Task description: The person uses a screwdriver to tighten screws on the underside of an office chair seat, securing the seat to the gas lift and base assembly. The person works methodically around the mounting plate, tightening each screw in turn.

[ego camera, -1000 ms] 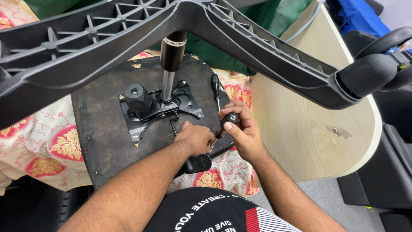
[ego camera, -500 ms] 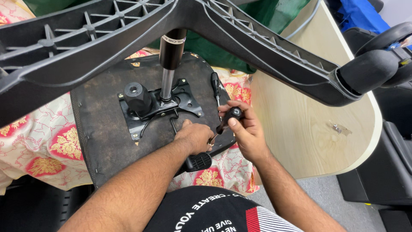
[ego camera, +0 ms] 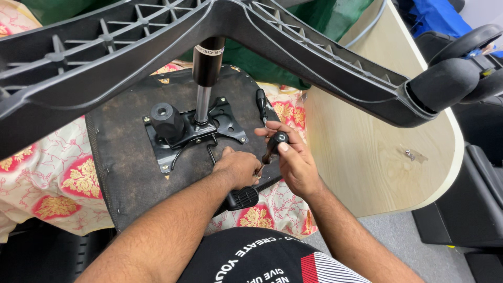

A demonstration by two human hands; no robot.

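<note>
Slightly raised since the earlier frame, the right hand (ego camera: 293, 160) is wrapped around a black screwdriver handle (ego camera: 275, 144); its tip is hidden behind the curled left hand (ego camera: 238, 167), whose grasp cannot be told. A white label band is seen on the gas cylinder (ego camera: 207, 57) above the seat plate (ego camera: 230, 123).

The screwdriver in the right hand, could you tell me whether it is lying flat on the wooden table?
No, the screwdriver is gripped in the right hand above the upturned chair seat, not on the wooden table.

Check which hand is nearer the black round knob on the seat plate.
Left. The left hand rests on the seat underside just to the right of the metal plate, below and right of the knob. The right hand grips a screwdriver farther right.
</note>
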